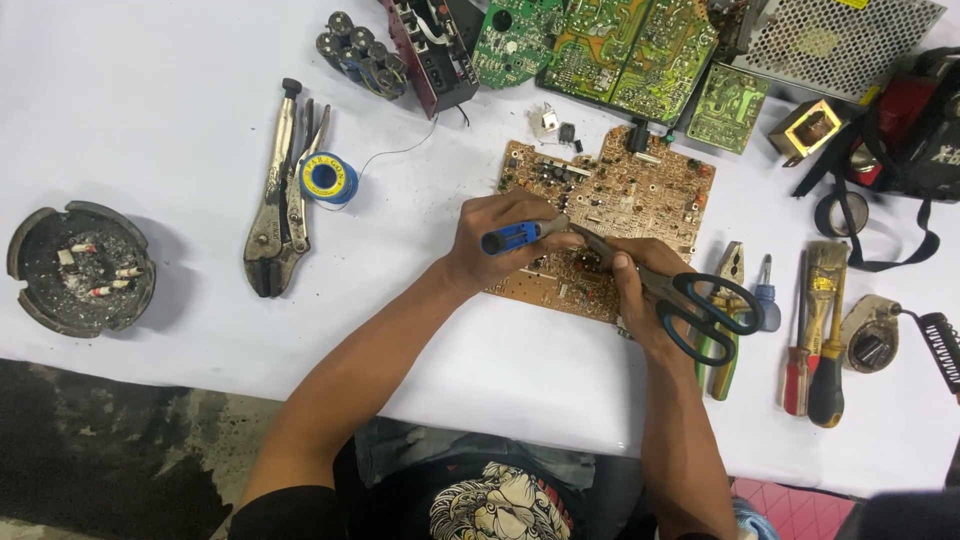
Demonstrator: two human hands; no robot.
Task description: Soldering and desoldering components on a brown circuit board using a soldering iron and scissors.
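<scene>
White table (150, 130); ashtray (30, 290) holds ash, cigarette butts (95, 270).

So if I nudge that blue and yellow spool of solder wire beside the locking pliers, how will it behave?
The blue and yellow spool of solder wire lies on its flat face, so it would probably slide rather than roll. It is likely heavy for its size, being wound metal. Its loose wire tail looks thin and floppy, and may drag or snag on the locking pliers alongside.

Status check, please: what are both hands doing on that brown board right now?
Left hand grips blue-handled tool. Right hand holds scissors, blades on brown circuit board. Pliers beside right hand.
</scene>
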